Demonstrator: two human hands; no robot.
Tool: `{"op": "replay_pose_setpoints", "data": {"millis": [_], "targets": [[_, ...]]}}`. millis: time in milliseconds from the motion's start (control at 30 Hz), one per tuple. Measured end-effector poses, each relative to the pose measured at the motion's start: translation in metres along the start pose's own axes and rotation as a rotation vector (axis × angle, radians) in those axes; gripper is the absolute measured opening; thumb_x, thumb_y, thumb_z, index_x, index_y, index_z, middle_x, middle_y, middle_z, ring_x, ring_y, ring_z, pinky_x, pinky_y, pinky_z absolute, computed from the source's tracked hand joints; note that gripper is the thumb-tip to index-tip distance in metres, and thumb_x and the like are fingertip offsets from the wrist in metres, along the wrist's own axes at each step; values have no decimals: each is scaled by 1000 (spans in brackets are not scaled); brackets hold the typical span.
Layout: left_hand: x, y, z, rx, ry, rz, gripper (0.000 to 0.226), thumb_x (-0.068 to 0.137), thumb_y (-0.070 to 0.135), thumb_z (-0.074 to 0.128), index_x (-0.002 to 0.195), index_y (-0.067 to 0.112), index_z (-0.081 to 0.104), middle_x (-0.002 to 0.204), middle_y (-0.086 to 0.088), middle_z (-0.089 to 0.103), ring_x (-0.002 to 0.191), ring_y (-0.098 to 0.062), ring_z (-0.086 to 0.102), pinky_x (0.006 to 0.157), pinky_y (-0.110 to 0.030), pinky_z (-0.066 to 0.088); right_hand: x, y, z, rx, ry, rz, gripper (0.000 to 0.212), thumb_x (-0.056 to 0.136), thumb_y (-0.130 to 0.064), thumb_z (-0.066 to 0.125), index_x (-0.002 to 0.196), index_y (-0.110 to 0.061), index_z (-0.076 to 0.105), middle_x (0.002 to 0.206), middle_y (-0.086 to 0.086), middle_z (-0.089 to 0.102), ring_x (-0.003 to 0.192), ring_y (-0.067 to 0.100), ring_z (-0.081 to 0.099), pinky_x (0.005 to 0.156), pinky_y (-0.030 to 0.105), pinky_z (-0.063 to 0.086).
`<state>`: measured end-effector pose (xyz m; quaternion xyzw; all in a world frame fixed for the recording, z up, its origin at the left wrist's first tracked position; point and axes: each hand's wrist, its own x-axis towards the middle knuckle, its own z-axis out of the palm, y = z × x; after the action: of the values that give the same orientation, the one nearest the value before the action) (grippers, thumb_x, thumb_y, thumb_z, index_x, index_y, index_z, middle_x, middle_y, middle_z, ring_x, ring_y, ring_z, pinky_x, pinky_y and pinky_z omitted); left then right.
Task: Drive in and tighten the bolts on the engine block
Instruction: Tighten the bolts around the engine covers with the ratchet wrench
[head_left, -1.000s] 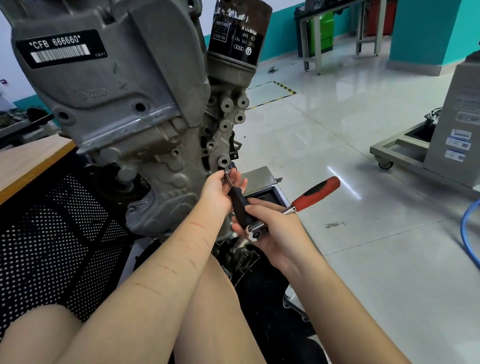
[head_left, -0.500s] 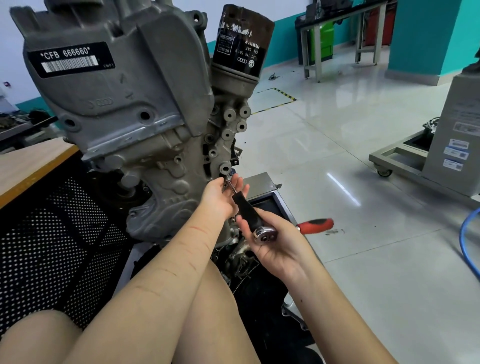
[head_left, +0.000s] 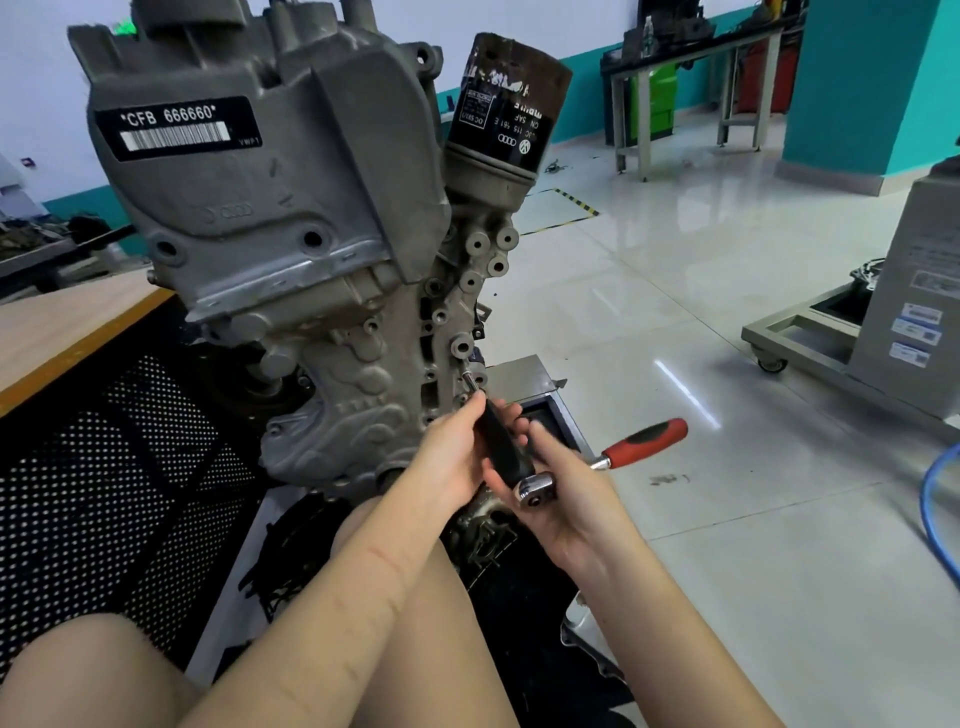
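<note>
Red-handled ratchet (head_left: 540, 486) sits on a bolt (head_left: 469, 378) at the block's (head_left: 291, 249) five o'clock; left hand (head_left: 457, 457) grips its socket (head_left: 501, 441), right hand (head_left: 571, 499) cups the head; tightening looks next.

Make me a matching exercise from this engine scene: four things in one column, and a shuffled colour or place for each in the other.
Things:
1. ratchet handle
2. oil filter
3. hose
4. label plate

Descriptions:
A. blue, on the floor at the right edge
B. red and black, sticking out to the right of the right hand
C. black with white "CFB 666660"
D. dark canister atop the engine block

Pairs: 1-B, 2-D, 3-A, 4-C
</note>
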<state>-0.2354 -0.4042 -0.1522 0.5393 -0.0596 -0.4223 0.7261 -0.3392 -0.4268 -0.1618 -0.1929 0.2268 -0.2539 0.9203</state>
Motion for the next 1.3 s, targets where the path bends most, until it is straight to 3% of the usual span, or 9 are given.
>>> {"op": "replay_pose_setpoints", "data": {"millis": [133,267,400,600,767,900,1033,1200,1300], "targets": [[-3,4,8,7,48,28,30,98,20,44,74,5,52,52,-5,62,41,-13,61,44,-22,52,-4,-11,-3,-338,-19,-188,28,83,-30,65,89,-3,68,70,5,70,60,20,67,49,27,54],[-3,3,7,46,120,38,25,95,16,50,72,4,51,46,-6,60,38,-14,59,39,-22,51,-8,-11,-1,-1046,12,-477,39,74,-30,75,100,-9,56,84,2,63,67,2,61,52,13,47],[2,2,5,4,192,28,22,91,10,55,70,7,49,38,-1,55,32,-10,55,38,-19,47,-11,-7,0,-1601,-111,-471,45,76,-18,67,114,-17,45,100,1,46,86,17,50,75,28,43],[-5,6,4,17,94,-10,25,92,20,56,72,5,55,47,-5,61,39,-14,60,39,-22,51,-20,-17,2,-1416,-106,-669,32,72,-16,74,75,-33,47,74,-14,56,62,-5,53,55,7,38],[-20,4,-2,-49,-125,-63,31,97,31,42,89,6,60,59,-3,68,50,-10,66,42,-20,50,-18,-11,3,-1089,21,-738,28,82,-28,67,99,-29,44,88,-20,60,69,-13,59,63,13,51],[-28,-10,-6,22,-197,-96,54,98,38,34,71,14,75,64,4,70,53,-6,65,44,-18,49,-16,-4,1,-1076,49,-734,32,86,-27,62,109,-21,41,86,-23,56,70,-23,53,60,2,43],[-26,-10,-6,3,-124,-83,50,96,34,43,63,13,74,66,2,71,55,-8,67,49,-18,53,-19,-5,0,-1123,14,-643,44,86,-23,63,118,-22,33,95,-19,59,86,2,63,78,37,55],[-24,-10,-6,-5,-38,-93,26,93,30,49,84,9,61,65,0,71,58,-9,68,56,-18,52,-25,-12,-4,-1411,-56,-609,44,87,-28,61,110,-26,24,85,-10,55,60,10,55,56,23,44],[-23,-14,-2,8,-15,-100,25,93,27,51,79,9,61,61,0,68,53,-8,64,60,-18,46,-28,-12,-4,-1695,-51,-700,57,90,-30,55,135,-25,19,83,-5,51,63,17,49,57,28,36]]}}
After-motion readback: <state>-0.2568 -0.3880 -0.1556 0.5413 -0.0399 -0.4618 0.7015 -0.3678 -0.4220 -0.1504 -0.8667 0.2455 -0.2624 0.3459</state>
